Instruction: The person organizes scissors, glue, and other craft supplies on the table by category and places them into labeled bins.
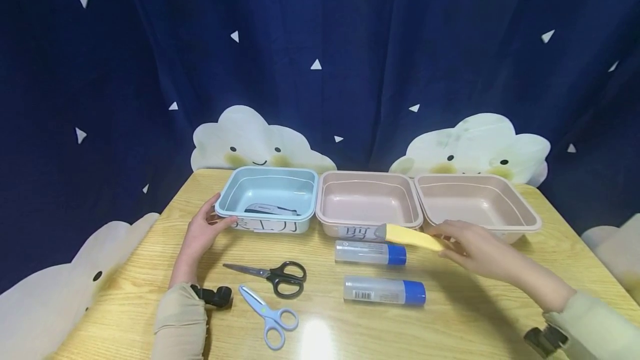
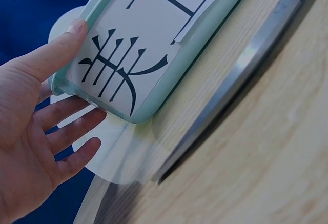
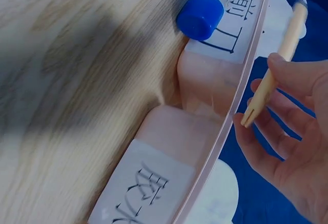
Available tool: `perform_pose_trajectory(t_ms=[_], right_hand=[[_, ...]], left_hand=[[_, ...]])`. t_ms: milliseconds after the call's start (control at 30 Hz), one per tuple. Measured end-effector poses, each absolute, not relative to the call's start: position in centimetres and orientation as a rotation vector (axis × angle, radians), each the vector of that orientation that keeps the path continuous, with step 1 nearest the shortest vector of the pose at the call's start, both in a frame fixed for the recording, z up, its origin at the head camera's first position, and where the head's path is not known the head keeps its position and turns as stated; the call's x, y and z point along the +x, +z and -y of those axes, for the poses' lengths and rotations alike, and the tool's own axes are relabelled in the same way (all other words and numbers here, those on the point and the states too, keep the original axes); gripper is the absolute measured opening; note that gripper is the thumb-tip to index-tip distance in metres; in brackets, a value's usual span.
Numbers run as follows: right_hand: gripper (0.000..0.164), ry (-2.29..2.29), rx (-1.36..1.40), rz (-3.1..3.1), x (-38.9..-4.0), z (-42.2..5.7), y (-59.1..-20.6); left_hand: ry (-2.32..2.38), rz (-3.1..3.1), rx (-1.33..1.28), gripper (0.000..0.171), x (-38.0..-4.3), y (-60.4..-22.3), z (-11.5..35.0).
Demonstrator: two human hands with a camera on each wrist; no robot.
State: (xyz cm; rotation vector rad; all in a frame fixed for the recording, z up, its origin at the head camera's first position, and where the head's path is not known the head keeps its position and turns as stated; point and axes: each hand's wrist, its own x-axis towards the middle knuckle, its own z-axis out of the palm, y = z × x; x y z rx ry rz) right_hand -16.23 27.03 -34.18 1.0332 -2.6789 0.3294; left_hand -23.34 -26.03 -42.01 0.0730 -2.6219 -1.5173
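Observation:
My right hand [image 1: 465, 243] pinches a yellow utility knife [image 1: 412, 236] with a grey tip between thumb and fingers. It holds the knife in the air before the middle and right pink basins, tip pointing left. In the right wrist view, the knife's slotted end [image 3: 250, 115] lies by the fingertips. At the left, my left hand [image 1: 202, 232] grips the front left corner of a light blue basin [image 1: 305, 221]. Its thumb [image 2: 69, 39] presses the rim, while the lower fingers spread beside the wall. A grey and black utility knife [image 1: 270, 209] lies inside this basin.
The middle pink basin [image 1: 327, 216] and right pink basin [image 1: 527, 221] stand in line with the blue one; paper labels are on the fronts. Two blue-capped glue sticks [image 1: 370, 252] lie before them. Black-handled scissors [image 1: 285, 279] and light blue scissors [image 1: 270, 315] lie nearer me.

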Motion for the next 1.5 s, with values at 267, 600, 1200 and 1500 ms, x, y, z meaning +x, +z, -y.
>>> perform_pose_trajectory(t_ms=[267, 600, 1200, 1500], right_hand=[[0.033, 0.391, 1.072, 2.646, -18.1, -24.3, -34.0], [0.03, 0.552, 1.019, 2.618, -21.0, -20.1, -34.3], [0.025, 0.617, 1.041, 2.54, -25.2, -13.0, -35.0], [0.015, 0.675, 1.098, 2.586, -26.7, -9.5, -35.1]], left_hand=[[-1.513, 2.617, 0.066, 0.088, -23.3, -42.0, 26.0], [-1.506, 2.608, 0.066, 0.088, -23.5, -42.2, 26.1], [-1.509, 2.621, 0.084, 0.09, -23.3, -42.0, 26.2], [-1.517, 2.615, 0.079, 0.09, -23.3, -41.9, 26.0]])
